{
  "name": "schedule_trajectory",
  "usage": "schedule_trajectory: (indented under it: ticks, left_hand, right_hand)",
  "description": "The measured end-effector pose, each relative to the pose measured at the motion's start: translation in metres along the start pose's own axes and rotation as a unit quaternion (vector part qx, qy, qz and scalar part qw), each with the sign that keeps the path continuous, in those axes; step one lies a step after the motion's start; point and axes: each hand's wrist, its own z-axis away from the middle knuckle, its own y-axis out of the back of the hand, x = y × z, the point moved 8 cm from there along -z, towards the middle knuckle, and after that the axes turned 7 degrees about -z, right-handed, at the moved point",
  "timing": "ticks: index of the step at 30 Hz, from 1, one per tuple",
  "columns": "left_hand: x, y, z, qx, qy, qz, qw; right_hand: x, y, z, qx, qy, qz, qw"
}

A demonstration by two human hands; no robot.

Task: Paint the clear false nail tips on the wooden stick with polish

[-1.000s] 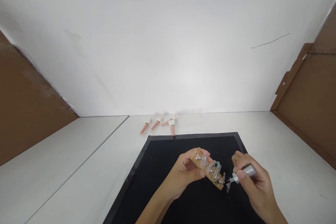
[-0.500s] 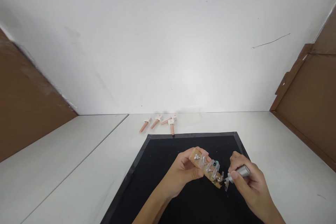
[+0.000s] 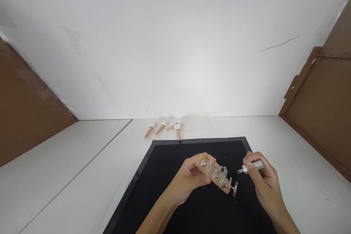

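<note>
My left hand (image 3: 189,177) grips a narrow wooden block (image 3: 202,163) from its left end, thumb on the near side and fingers behind. Along the block stand several clear plastic pieces shaped like nail tips (image 3: 223,177) on small stands, with silvery round bits between them. One clear piece (image 3: 235,189) juts out past the block's right end. In my right hand (image 3: 260,175) is a small brush (image 3: 253,167) with a thick silver handle and a dark tip. Its tip points left, a short gap away from the block and the clear pieces.
Under both hands lies a black mat (image 3: 175,153) with a grey taped border on a white table (image 3: 109,175). Behind it lie several small pink-and-white bottle-like pieces (image 3: 161,128). Brown cardboard panels (image 3: 323,95) stand at both sides, and a white wall rises behind.
My right hand has drawn the brush up and away from the clear piece at the block's right end, turning it flatter. My left hand keeps the block nearly in place.
</note>
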Motion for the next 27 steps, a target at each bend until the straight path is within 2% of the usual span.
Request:
schedule_trajectory:
  ticks: [5, 7, 9, 12, 14, 18, 22, 27]
  left_hand:
    - [0.001, 0.0, -0.002, -0.002, 0.002, -0.008, 1.0]
    - [0.001, 0.001, -0.002, 0.0, -0.002, -0.006, 1.0]
    - [0.0, 0.001, -0.001, 0.003, -0.004, -0.002, 1.0]
    - [-0.002, 0.003, 0.001, 0.002, -0.002, -0.004, 1.0]
    - [-0.003, 0.004, 0.002, 0.004, 0.001, -0.004, 1.0]
    - [-0.002, 0.005, 0.0, 0.015, 0.009, -0.01, 1.0]
    - [-0.001, 0.002, -0.002, 0.013, 0.008, -0.006, 1.0]
    - [-0.001, 0.002, -0.001, 0.009, 0.008, -0.018, 1.0]
  right_hand:
    - [-0.008, -0.014, -0.002, -0.088, 0.009, -0.047, 0.995]
    - [-0.006, -0.016, -0.002, -0.097, 0.0, -0.037, 0.995]
    - [-0.003, -0.013, -0.002, -0.075, -0.014, -0.023, 0.997]
    - [0.003, -0.003, -0.001, -0.007, -0.033, -0.017, 0.999]
    - [0.004, -0.001, -0.001, 0.01, -0.037, -0.028, 0.999]
    - [-0.003, -0.009, -0.003, -0.042, -0.015, -0.05, 0.998]
    - [-0.005, -0.016, -0.002, -0.094, -0.022, -0.023, 0.995]
    - [0.0, -0.006, 0.0, -0.029, -0.034, -0.005, 0.999]
